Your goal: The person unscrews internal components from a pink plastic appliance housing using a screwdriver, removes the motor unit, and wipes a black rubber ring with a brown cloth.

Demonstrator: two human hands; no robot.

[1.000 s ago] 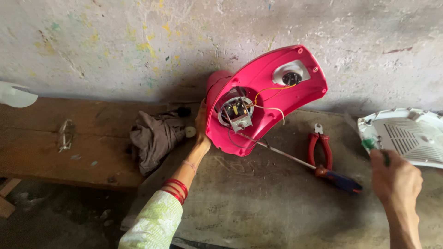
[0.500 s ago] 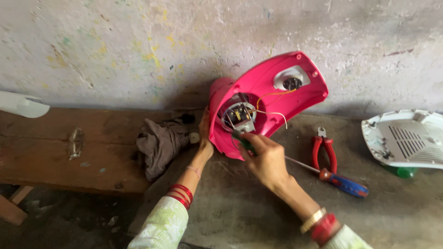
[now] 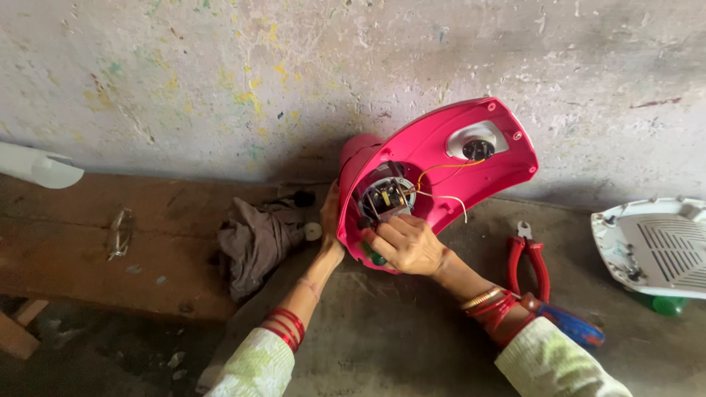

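Note:
A pink plastic appliance housing (image 3: 441, 154) stands tilted on edge against the wall, its open underside facing me. Inside it are a grey electrical part (image 3: 387, 197) and loose yellow and white wires (image 3: 441, 198). My left hand (image 3: 329, 220) grips the housing's left edge. At the lower rim, just below the grey part, my right hand (image 3: 404, 246) is closed around a green-handled tool (image 3: 375, 257). The fist hides the tool's tip.
Red-handled pliers (image 3: 531, 257) and a blue-handled screwdriver (image 3: 570, 323) lie on the concrete to the right. A white vented cover (image 3: 654, 246) sits at the far right over a green object (image 3: 662, 303). A crumpled brown cloth (image 3: 254, 242) lies on the wooden bench (image 3: 73, 257).
My right hand came from beside the white cover at the far right to the housing's inside, bringing the green-handled tool. My left hand kept its hold on the housing.

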